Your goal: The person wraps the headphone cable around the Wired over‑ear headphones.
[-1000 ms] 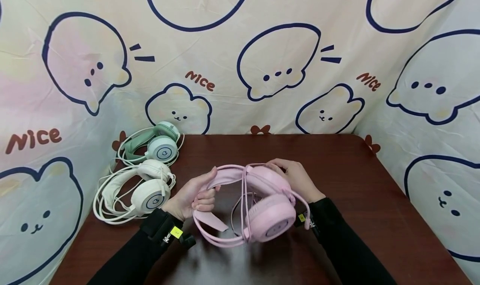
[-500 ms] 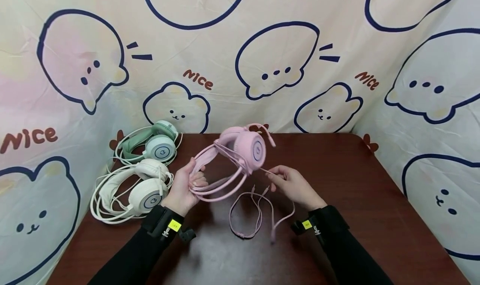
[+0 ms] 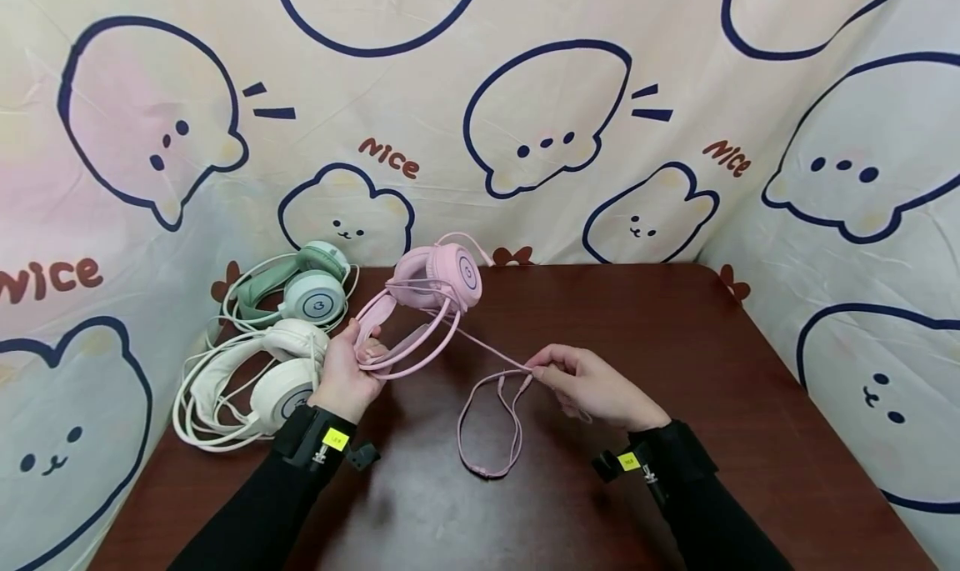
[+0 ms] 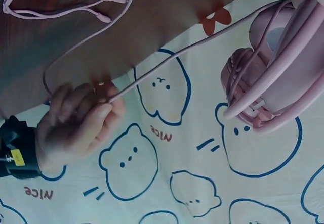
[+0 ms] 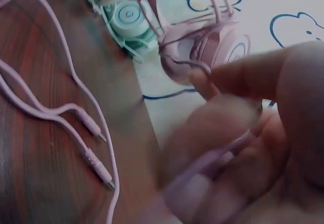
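The left hand (image 3: 347, 377) gripped the pink headset (image 3: 427, 296) by its headband, fingers curled round the band, and held it lifted above the left rear part of the brown table (image 3: 675, 346), its earcups tilted toward the patterned backdrop (image 3: 525, 96). The right hand (image 3: 592, 385) pinched the headset's pink cable (image 3: 487, 350) between thumb and fingertips, and the cable ran taut from the earcups to that pinch. Past the pinch the rest of the cable lay in a loop on the table between the two hands, with its two plugs (image 5: 98, 150) lying near each other on the wood. The right wrist view was too blurred to show exactly which fingers met the cable. Just left of the left hand a white headset (image 3: 277, 371) lay on the table with its cord coiled round it, and a green headset (image 3: 307, 292) lay just behind it, against the backdrop
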`<state>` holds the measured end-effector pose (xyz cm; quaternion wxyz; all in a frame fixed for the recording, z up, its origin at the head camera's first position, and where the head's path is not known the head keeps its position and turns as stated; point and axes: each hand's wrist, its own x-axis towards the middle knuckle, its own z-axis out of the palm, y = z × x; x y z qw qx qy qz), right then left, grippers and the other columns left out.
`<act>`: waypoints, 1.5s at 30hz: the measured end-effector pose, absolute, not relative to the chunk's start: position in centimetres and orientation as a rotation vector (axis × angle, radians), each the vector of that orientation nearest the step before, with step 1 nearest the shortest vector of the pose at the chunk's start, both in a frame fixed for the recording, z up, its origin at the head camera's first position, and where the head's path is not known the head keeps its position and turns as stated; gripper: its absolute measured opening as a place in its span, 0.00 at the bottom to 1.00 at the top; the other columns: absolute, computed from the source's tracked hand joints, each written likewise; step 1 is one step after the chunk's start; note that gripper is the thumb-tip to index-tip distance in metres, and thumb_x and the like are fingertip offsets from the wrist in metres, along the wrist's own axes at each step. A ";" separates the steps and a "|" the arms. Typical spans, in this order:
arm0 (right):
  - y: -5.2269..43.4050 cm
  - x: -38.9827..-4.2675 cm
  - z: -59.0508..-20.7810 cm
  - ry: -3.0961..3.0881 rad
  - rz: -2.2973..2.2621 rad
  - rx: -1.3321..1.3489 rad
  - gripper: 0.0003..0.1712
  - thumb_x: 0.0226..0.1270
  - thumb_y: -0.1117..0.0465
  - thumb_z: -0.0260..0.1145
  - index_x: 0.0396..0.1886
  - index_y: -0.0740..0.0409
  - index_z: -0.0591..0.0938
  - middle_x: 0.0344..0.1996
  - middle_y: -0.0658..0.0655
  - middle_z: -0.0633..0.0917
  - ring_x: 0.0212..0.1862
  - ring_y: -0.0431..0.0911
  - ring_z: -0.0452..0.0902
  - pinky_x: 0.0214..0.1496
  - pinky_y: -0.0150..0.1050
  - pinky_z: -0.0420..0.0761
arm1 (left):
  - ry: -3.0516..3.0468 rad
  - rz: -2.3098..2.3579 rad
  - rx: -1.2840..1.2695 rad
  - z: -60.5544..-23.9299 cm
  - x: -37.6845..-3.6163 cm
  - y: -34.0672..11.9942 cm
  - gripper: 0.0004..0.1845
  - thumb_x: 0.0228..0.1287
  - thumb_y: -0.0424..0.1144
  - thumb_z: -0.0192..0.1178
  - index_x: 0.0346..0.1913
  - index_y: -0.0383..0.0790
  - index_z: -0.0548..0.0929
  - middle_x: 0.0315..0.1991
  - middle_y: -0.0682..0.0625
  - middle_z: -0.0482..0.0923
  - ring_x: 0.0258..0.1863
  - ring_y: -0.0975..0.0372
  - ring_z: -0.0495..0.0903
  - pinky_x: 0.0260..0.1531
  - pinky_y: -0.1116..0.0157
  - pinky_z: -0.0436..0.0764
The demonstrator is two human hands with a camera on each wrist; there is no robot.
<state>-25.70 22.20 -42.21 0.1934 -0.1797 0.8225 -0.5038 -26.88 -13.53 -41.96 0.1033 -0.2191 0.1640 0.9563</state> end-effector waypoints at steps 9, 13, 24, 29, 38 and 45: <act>20.2 -24.3 -40.7 2.349 -1.277 -0.846 0.08 0.78 0.48 0.64 0.47 0.35 0.88 0.35 0.47 0.88 0.36 0.44 0.76 0.36 0.34 0.75 | 0.859 2.776 -0.566 -42.4 -26.5 -12.8 0.22 0.84 0.55 0.38 0.44 0.36 0.65 0.15 0.57 0.55 0.11 0.68 0.57 0.15 0.77 0.61; 19.8 -24.1 -39.7 2.361 -1.294 -0.837 0.08 0.79 0.48 0.63 0.44 0.38 0.88 0.36 0.45 0.87 0.38 0.44 0.77 0.39 0.34 0.77 | 1.074 2.726 -0.490 -43.0 -26.2 -12.6 0.22 0.85 0.54 0.38 0.42 0.37 0.67 0.14 0.58 0.55 0.11 0.69 0.57 0.17 0.78 0.59; 21.8 -24.4 -37.7 2.450 -1.357 -0.736 0.10 0.79 0.47 0.63 0.44 0.43 0.87 0.29 0.54 0.82 0.33 0.48 0.72 0.33 0.37 0.72 | 1.637 2.553 -0.424 -42.2 -25.8 -12.8 0.27 0.83 0.57 0.46 0.46 0.30 0.74 0.11 0.58 0.57 0.10 0.68 0.58 0.14 0.73 0.60; 23.5 -24.2 -36.3 2.379 -1.287 -0.830 0.08 0.79 0.50 0.64 0.43 0.44 0.86 0.21 0.55 0.75 0.24 0.48 0.71 0.24 0.38 0.72 | 1.800 2.548 -0.439 -41.1 -26.0 -13.5 0.29 0.81 0.58 0.49 0.49 0.29 0.76 0.10 0.58 0.59 0.09 0.67 0.61 0.15 0.71 0.64; 26.6 -23.9 -33.5 2.250 -1.430 -0.997 0.09 0.81 0.66 0.58 0.47 0.57 0.84 0.27 0.56 0.84 0.35 0.51 0.81 0.38 0.42 0.82 | 1.884 2.494 -0.454 -39.9 -25.9 -14.7 0.31 0.80 0.59 0.49 0.50 0.28 0.75 0.09 0.57 0.59 0.09 0.66 0.61 0.15 0.71 0.66; 27.4 -24.5 -33.7 2.362 -1.512 -1.023 0.12 0.81 0.68 0.55 0.53 0.58 0.84 0.37 0.55 0.85 0.39 0.50 0.78 0.41 0.40 0.83 | 1.954 2.327 -0.368 -39.6 -25.8 -15.0 0.30 0.80 0.60 0.49 0.50 0.29 0.77 0.12 0.57 0.59 0.09 0.66 0.62 0.13 0.71 0.68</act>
